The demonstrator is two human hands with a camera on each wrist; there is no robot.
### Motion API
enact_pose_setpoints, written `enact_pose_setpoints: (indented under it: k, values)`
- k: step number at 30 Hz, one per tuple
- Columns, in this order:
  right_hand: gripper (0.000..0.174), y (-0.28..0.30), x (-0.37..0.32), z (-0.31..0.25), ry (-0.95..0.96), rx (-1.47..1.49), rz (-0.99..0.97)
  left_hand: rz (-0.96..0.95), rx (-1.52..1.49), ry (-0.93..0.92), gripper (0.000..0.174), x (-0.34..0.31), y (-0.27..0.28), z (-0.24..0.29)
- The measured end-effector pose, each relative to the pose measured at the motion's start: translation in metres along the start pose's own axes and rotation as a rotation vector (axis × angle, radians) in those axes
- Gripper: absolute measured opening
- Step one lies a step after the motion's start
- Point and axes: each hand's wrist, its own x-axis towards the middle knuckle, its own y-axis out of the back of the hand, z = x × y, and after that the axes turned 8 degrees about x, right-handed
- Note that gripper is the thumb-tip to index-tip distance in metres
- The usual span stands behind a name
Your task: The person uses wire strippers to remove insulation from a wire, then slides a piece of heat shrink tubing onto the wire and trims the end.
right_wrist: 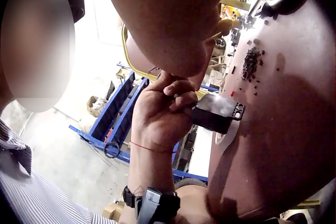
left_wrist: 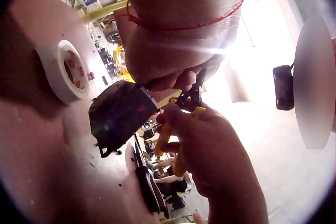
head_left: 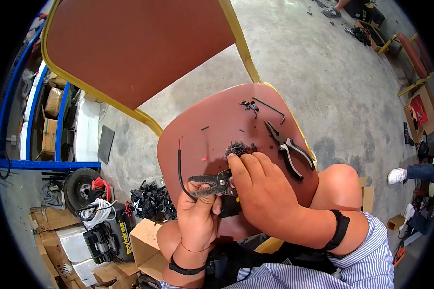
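My right hand [head_left: 270, 192] grips a wire stripper [head_left: 222, 183] by its yellow handles [left_wrist: 181, 161]. The tool's dark jaws point left, right at the thumb of my left hand [head_left: 197, 216]. A black cable [head_left: 180, 166] with a thin red tip rises from the left fingers, close beside the jaws. The curled left fingers also hold a black box-shaped part [right_wrist: 212, 121] with a tab at one end, seen too in the left wrist view [left_wrist: 123, 113]. The wire inside the jaws is hidden.
On the red chair seat [head_left: 188, 130] lie grey-and-black pliers [head_left: 290, 149], a hex key [head_left: 272, 108], a heap of black scraps [head_left: 237, 148] and a tangled black piece [head_left: 250, 106]. A white tape roll [left_wrist: 65, 71] stands near the part. An open carton [head_left: 147, 245] sits left.
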Motion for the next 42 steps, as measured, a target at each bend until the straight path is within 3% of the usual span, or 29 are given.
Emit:
enact_pose_setpoints:
  k: [8,11,17,20,23,32,42]
  values:
    - [0.048,0.002,0.000,-0.002,-0.015,0.020,-0.020,0.016,0.036,-0.008,0.011,0.000,0.001,-0.002]
    - [0.040,-0.005,0.001,0.003,0.049,-0.019,0.088,0.041,0.047,-0.014,0.012,-0.001,0.001,-0.002]
    - [0.017,-0.003,0.001,0.002,0.032,-0.033,0.074,0.044,0.019,-0.006,0.009,-0.003,-0.002,-0.002]
    - [0.013,-0.001,0.002,0.003,0.016,-0.042,0.060,0.056,0.027,-0.045,0.009,-0.002,-0.001,-0.006]
    - [0.023,0.002,0.002,0.004,-0.008,-0.012,0.022,0.079,0.173,-0.042,0.011,-0.002,-0.003,-0.002]
    - [0.012,0.003,0.002,0.005,-0.027,-0.046,-0.017,0.121,0.302,-0.068,0.016,-0.001,-0.009,0.001]
    - [0.013,0.003,0.000,0.003,-0.052,-0.033,-0.061,0.115,0.403,-0.081,0.013,-0.001,-0.010,0.007]
